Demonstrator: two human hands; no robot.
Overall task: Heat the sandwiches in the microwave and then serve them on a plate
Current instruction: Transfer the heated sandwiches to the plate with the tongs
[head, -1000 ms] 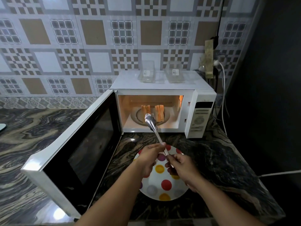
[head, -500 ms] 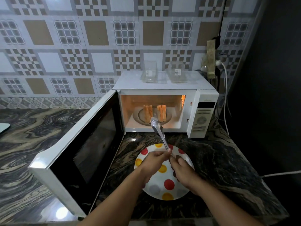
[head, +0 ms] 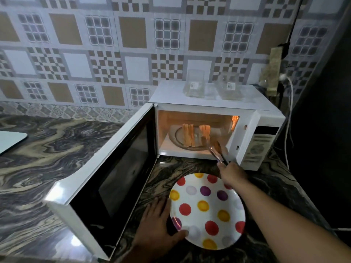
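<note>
The white microwave (head: 210, 103) stands lit inside with its door (head: 114, 179) swung wide to the left. Two sandwiches stand upright on the glass turntable (head: 176, 136): one on the left (head: 188, 134) and one on the right (head: 205, 132). My right hand (head: 230, 172) grips metal tongs (head: 215, 150), whose spread tips reach into the cavity at the right sandwich. A white plate with coloured dots (head: 207, 211) lies on the counter in front of the microwave. My left hand (head: 156, 224) holds the plate's near left rim, thumb on the rim.
Two clear plastic containers (head: 194, 86) (head: 230, 88) sit on top of the microwave. A power strip and white cable (head: 288, 111) hang at the right by a dark wall. A pale board corner (head: 11, 139) lies at far left on the marbled counter (head: 47, 149).
My left hand let go of the tongs and dropped to the plate's left rim. My right hand pushed the tongs forward into the microwave, and their tips spread apart at the right sandwich.
</note>
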